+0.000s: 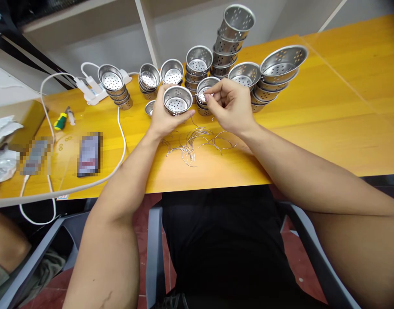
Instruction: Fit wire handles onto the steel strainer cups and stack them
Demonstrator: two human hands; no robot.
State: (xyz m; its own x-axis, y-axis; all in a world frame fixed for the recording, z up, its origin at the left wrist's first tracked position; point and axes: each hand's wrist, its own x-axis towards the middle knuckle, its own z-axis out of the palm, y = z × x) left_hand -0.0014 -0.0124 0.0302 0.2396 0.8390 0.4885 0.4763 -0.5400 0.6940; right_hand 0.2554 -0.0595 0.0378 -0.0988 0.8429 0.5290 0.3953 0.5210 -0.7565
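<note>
My left hand (163, 113) is wrapped round a perforated metal cup (177, 103), its thumb along the near side and the open mouth tilted toward me. Just right of that cup, my right hand (232, 103) is closed in a pinch on a thin metal wire (197, 95). Only a short bit of the wire shows at the fingertips, close to the cup's rim. Below both hands, several loose curved wires (190, 143) lie in a tangle on the yellow table (210, 176). Behind my right fingers stands another perforated cup (203, 88), partly hidden.
Stacks of perforated cups line the back: a tall stack (229, 43), a leaning wide stack (277, 77) and a left stack (115, 88). A power strip (95, 92), white cable (123, 141), green-yellow screwdriver (60, 121) and blurred phone (89, 154) are left. A person's knee (7, 236) shows.
</note>
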